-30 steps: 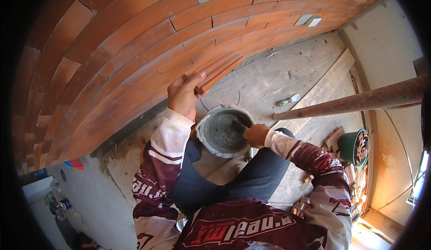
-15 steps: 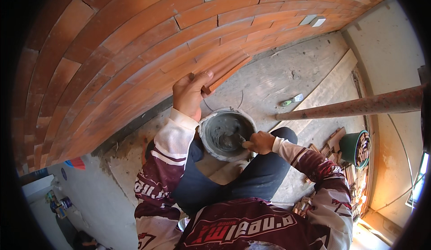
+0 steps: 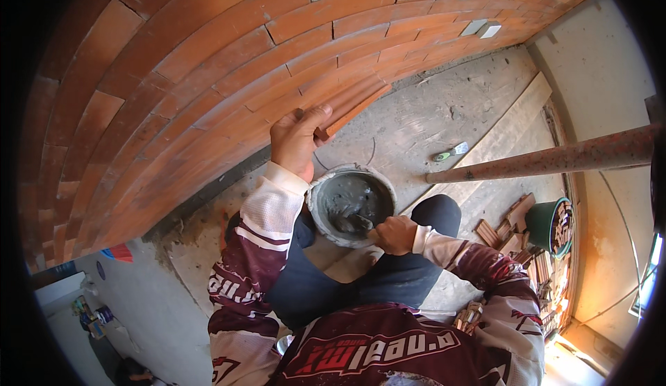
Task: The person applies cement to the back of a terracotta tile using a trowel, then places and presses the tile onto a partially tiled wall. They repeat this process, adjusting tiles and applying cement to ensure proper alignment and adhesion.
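Note:
My left hand (image 3: 295, 143) is closed around a long orange clay brick tile (image 3: 354, 106), raised beside the brick-clad wall (image 3: 194, 60). My right hand (image 3: 394, 233) grips the handle of a trowel whose blade (image 3: 357, 221) dips into grey mortar inside a round bucket (image 3: 320, 195), low between my legs. The blade is mostly covered by the mortar.
A steel pole (image 3: 534, 157) slants over a wooden plank (image 3: 485, 143), with a green-handled scraper (image 3: 447, 153) on the concrete floor nearby. At right are a green bucket (image 3: 538, 226) of tile pieces and loose tiles (image 3: 513, 219). Part of another person (image 3: 132, 372) shows at lower left.
My right hand has moved down toward me with the trowel, stirring the mortar. My left hand and the tile have shifted slightly right and up in the picture.

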Motion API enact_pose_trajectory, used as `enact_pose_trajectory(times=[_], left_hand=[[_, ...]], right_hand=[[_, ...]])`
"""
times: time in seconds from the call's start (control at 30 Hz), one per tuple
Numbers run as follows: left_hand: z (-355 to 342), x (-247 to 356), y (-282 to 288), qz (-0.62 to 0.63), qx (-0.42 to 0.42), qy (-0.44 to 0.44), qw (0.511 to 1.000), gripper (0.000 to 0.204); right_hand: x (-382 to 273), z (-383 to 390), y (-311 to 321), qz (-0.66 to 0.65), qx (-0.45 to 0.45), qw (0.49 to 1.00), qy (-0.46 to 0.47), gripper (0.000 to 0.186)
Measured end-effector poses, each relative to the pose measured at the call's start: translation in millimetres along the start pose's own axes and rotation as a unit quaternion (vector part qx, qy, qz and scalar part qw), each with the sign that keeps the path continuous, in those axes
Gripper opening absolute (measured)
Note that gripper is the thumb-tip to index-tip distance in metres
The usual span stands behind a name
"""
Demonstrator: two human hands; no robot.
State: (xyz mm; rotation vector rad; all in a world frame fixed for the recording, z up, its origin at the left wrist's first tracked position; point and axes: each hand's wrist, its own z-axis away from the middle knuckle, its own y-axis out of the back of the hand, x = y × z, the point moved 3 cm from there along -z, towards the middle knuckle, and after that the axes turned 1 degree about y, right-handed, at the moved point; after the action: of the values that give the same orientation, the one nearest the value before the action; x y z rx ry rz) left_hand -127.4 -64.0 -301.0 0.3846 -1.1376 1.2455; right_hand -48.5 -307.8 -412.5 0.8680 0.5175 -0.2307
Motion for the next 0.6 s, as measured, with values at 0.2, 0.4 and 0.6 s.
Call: enact_pose_trajectory(times=[0.2,0.4,0.6], left_hand=[[-0.1,-1.5,1.8,-0.011,-0.004,-0.004,1.0,0.019],[-3.4,-4.2,-4.4,-0.013,-0.001,-0.004,1.0,0.019],[-0.2,-4.6,-4.9,-0.013,-0.003,-0.005,1.0,0.019]], right_hand=[[9.9,8.9,5.6,0.015,-0.013,1.0,0.018,0.019],[41.9,-3.4,-12.5,-0.052,0.011,0.996,0.073,0.016],[38.5,14.6,12.4,-0.172,0.041,0.984,0.018,0.022]])
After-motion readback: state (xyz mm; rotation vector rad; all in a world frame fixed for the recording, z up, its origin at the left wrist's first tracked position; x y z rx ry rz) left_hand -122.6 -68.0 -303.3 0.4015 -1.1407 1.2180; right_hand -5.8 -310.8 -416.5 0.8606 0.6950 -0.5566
